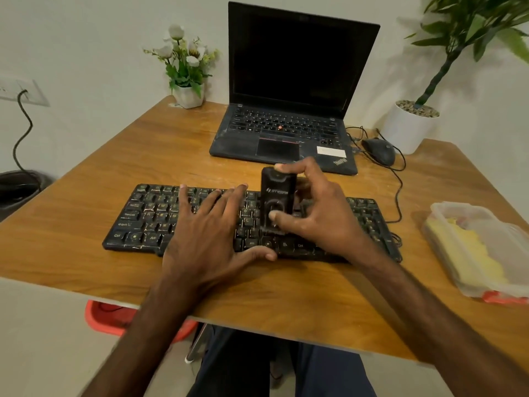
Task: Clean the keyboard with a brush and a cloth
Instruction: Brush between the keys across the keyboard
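Keyboard [137,222]: black, full-size, lies flat on the wooden table [86,179], long side facing me, pale scuffs and dust on the keys.

Left hand [206,236]: palm down on the left-centre keys, fingers straight and spread wide, thumb at the front edge of the keyboard. It holds nothing and presses the board flat.

Right hand [320,216]: curled round the brush [277,193], a black block-shaped tool standing upright. Index finger sits on its top end and thumb on the front face; the other fingers are behind it and partly hidden. Bristle end touches the keys just right of centre, and it is slightly blurred.

Cloth [469,253]: yellow, lies inside a clear plastic container [446,209] at the right side of the table, well apart from the keyboard, untouched.

Behind the keyboard: open laptop [286,81], screen dark, dusty palm rest. Wired mouse [379,151] is just right of it, with its cable running toward the keyboard's right end. Small pot of white flowers [189,94] sits at the far left corner, and a white plant pot [406,130] at the far right.
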{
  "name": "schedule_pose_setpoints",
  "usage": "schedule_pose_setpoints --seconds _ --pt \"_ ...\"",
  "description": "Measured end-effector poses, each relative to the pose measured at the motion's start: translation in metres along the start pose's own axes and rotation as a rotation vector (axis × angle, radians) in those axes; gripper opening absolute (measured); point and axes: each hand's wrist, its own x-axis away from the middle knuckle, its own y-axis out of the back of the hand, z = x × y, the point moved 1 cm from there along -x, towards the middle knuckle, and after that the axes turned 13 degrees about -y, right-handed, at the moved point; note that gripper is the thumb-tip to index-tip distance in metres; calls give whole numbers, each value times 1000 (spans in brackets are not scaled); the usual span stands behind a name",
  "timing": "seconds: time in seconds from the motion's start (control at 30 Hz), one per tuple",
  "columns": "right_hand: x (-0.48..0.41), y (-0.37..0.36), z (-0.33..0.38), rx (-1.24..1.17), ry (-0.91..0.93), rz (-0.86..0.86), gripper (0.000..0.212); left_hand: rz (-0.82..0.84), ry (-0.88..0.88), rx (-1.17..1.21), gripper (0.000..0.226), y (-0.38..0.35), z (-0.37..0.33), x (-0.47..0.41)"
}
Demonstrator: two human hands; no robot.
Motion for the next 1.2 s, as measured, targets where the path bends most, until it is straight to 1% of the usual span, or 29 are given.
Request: schedule_pose_setpoints --seconds 0.1,0.17,0.23,0.33,0.4,0.47,0.53,0.7,0.77,0.83,0.93,1.03,1.13,1.2 --pt "-29 16 -14 55 -26 -123 65 7 20 -1 129 2 -1 -1" --pt "-32 17 -16 35 -32 -149 65 10 30 4 129 2 0 0" --pt "-19 9 -11 10 -22 -111 64 -10 28 22 125 1 1 0" --pt "-5 -5 -3 18 65 -15 61 -26 24 32 120 -1 2 1" --pt "-14 -3 -3 82 103 -49 62 -32 18 30 119 0 2 1" --pt "-27 3 -7 117 76 -110 65 -26 20 34 120 1 2 1" --pt "-32 6 -8 137 61 -132 66 -25 30 40 120 2 3 1" --pt "-16 -3 -1 171 177 21 62 -42 32 63 118 -1 4 2" --pt "-21 -2 -2 215 197 21 62 -49 24 65 117 -2 4 2" --pt "-34 3 -5 246 174 -36 63 -46 22 64 116 -2 4 2" --pt "-54 9 -14 203 89 -114 65 -44 28 68 117 0 4 1" --pt "-48 6 -12 111 46 -129 65 -35 37 79 119 0 4 1" --pt "-21 -7 -6 -11 60 -31 64 -35 40 82 117 -2 5 1" --pt "-15 -13 -4 -10 98 12 63 -48 37 83 116 -3 5 1"
